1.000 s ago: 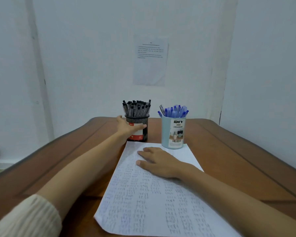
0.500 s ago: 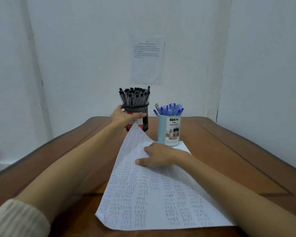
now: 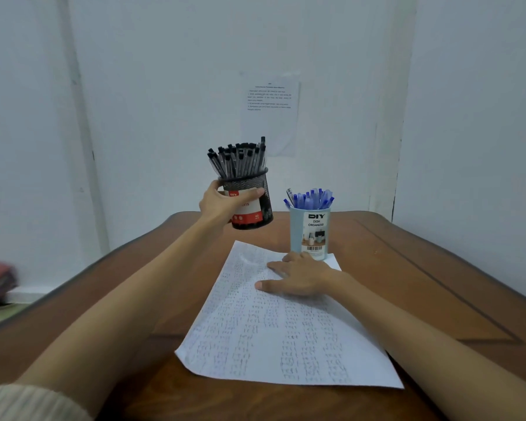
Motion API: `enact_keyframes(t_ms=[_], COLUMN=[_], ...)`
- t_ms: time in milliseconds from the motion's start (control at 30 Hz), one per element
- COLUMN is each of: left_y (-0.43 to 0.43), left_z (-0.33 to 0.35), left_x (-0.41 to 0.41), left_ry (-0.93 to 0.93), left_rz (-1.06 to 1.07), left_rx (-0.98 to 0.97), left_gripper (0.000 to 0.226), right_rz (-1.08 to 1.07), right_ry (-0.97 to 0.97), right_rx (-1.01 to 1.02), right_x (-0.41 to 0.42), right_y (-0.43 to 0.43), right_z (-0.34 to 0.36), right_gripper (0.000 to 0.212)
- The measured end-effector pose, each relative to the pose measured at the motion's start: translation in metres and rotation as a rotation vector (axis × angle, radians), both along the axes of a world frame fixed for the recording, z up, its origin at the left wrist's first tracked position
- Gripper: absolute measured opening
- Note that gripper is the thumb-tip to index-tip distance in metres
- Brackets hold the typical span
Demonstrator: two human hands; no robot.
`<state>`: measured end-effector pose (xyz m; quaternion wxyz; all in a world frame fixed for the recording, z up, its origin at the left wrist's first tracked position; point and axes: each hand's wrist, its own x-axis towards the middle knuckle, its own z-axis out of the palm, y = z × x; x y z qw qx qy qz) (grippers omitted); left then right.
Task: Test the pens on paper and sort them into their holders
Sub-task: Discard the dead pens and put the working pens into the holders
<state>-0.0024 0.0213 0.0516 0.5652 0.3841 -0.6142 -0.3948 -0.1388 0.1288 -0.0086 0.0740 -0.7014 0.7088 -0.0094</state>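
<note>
The left hand [image 3: 222,205] wraps fingers and thumb round the black mesh holder [image 3: 257,205] (crammed with black pens [image 3: 237,161]), tilted, seemingly off the table [image 3: 407,268]. The right hand [image 3: 301,276] presses spread fingers on the paper [image 3: 271,335], the blue holder [image 3: 312,235] just beyond.

Black metal-mesh pen holder [image 3: 255,211], smooth pale-blue plastic desk organizer [image 3: 309,235], matt white paper sheet [image 3: 274,332], smooth, softly glossy wooden table [image 3: 407,268].

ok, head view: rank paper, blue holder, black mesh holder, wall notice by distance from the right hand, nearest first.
1. paper: under the right hand, touching.
2. blue holder: just beyond that hand.
3. black mesh holder: farther left, gripped by the left hand.
4. wall notice: on the back wall.
</note>
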Motion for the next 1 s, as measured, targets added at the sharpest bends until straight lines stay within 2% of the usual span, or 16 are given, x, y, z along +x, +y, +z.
enact_keyframes(t_ms=[200, 467, 733, 867, 1000], left_y=[-0.01, -0.015, -0.015, -0.017, -0.018], left_z=[-0.026, -0.041, -0.051, -0.054, -0.054], left_x=[-0.007, -0.007, -0.015, -0.015, -0.013], left_ry=[-0.038, -0.12, -0.16, -0.191, -0.277], left_rz=[-0.028, 0.029, 0.01, 0.008, -0.029], left_rx=[0.076, 0.092, 0.092, 0.095, 0.085], left_gripper=[0.084, 0.084, 0.088, 0.083, 0.081], right_rz=[0.071, -0.006, -0.004, 0.002, 0.039], right_ry=[-0.068, -0.009, 0.007, 0.011, -0.001], right_rx=[0.052, 0.021, -0.009, 0.021, 0.055], right_x=[-0.013, -0.009, -0.007, -0.008, -0.014], right_y=[0.012, -0.001, -0.002, -0.003, 0.002], right_z=[0.017, 0.001, -0.001, 0.001, 0.012], right_gripper=[0.075, 0.092, 0.091, 0.091, 0.081])
